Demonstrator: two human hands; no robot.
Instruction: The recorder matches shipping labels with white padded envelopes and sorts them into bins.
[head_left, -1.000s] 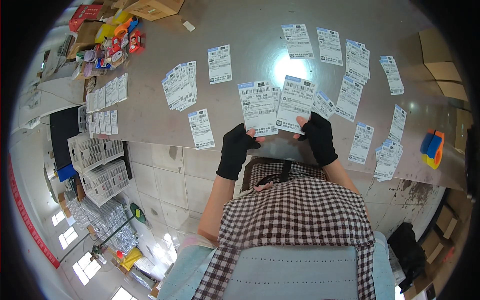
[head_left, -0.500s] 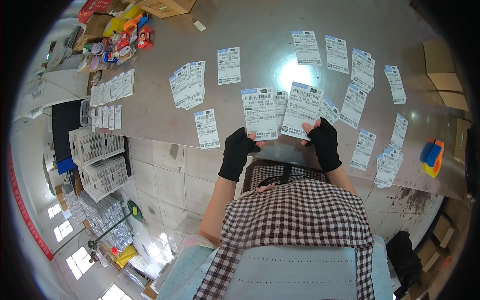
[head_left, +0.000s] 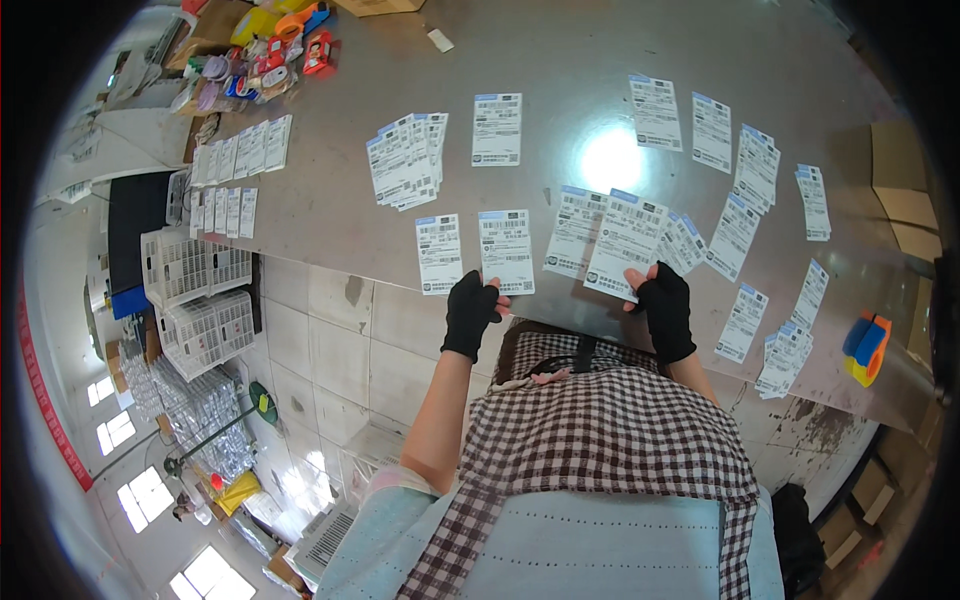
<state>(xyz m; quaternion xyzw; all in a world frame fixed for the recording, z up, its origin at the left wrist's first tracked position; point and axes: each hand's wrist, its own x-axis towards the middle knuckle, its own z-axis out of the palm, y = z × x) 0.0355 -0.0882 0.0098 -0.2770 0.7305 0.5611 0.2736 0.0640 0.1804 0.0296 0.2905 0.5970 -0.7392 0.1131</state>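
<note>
Both of my hands wear black fingerless gloves. My left hand (head_left: pixel 472 314) pinches the lower edge of a white shipping label (head_left: pixel 506 248), low over the table or touching it; which, I cannot tell. Close on its left lies another label (head_left: pixel 438 252). My right hand (head_left: pixel 664 312) is closed on the lower right corner of a label (head_left: pixel 628 238), tilted slightly. This one partly covers a label (head_left: pixel 574 232) on its left and a small pile (head_left: pixel 680 246) on its right. The ends of my fingers under the labels are hidden.
A fanned pile of labels (head_left: pixel 408 160) lies left of centre on the metal table (head_left: pixel 560 60). More labels (head_left: pixel 740 230) are spread to the right, near an orange and blue tape dispenser (head_left: pixel 866 350). Rows of labels (head_left: pixel 240 150) sit far left, above white crates (head_left: pixel 205 265).
My left hand has drawn its label leftward, away from the right-hand labels, to beside the single label there. A label beneath now shows more fully. My right hand keeps its label; the view has shifted.
</note>
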